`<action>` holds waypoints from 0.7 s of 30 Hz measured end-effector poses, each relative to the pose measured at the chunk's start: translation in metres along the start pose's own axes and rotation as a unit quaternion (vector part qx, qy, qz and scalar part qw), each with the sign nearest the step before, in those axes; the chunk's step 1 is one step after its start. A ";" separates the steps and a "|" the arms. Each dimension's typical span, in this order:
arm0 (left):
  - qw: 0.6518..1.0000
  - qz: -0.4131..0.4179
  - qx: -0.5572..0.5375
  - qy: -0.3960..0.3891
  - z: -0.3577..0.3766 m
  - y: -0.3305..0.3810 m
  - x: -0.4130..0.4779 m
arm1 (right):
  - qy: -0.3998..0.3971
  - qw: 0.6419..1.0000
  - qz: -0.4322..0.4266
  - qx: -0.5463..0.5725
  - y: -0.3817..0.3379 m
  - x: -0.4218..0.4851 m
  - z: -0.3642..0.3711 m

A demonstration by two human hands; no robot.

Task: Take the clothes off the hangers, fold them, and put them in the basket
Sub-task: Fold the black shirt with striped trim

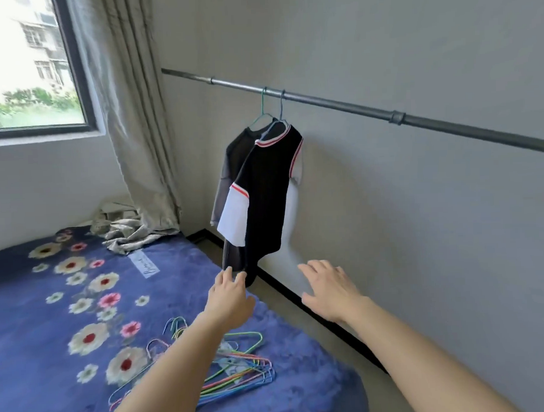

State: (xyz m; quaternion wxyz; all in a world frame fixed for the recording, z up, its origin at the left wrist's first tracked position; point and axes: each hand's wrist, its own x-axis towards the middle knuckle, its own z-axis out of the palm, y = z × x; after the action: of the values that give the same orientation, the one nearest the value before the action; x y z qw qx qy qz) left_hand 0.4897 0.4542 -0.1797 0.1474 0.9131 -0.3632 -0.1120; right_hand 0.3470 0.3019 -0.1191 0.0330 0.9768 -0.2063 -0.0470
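Black shirt (264, 200) w/ white sleeves, red trim, and grey shirt (232, 158) behind it hang on wire hangers (282, 108) from rod (338, 106). L hand (230, 296): grip wide, fingertips at black shirt hem; contact not confirmable. R hand (329, 290): grip wide, empty, apart from shirt. Loose hangers (239, 370) on bed (37, 322). Blanket label (146, 265): script illegible.

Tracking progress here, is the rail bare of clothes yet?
No, a black-and-white shirt and a grey shirt hang from the rail.
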 end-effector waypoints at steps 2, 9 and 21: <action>1.000 0.008 0.006 0.019 -0.015 0.012 0.036 | 0.007 1.000 0.011 0.019 0.027 0.030 -0.014; 0.997 0.011 -0.008 0.077 -0.070 0.051 0.141 | 0.068 0.998 0.012 -0.008 0.107 0.138 -0.067; 0.980 -0.067 -0.013 0.185 -0.138 0.121 0.316 | 0.254 0.956 -0.067 -0.130 0.229 0.327 -0.190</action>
State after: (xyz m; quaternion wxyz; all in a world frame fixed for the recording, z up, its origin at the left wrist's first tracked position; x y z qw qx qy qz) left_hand 0.6811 0.1757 -0.0399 0.2164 0.9384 -0.2657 0.0444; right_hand 0.5732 -0.0309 0.0628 0.2078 0.9555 -0.1170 0.1739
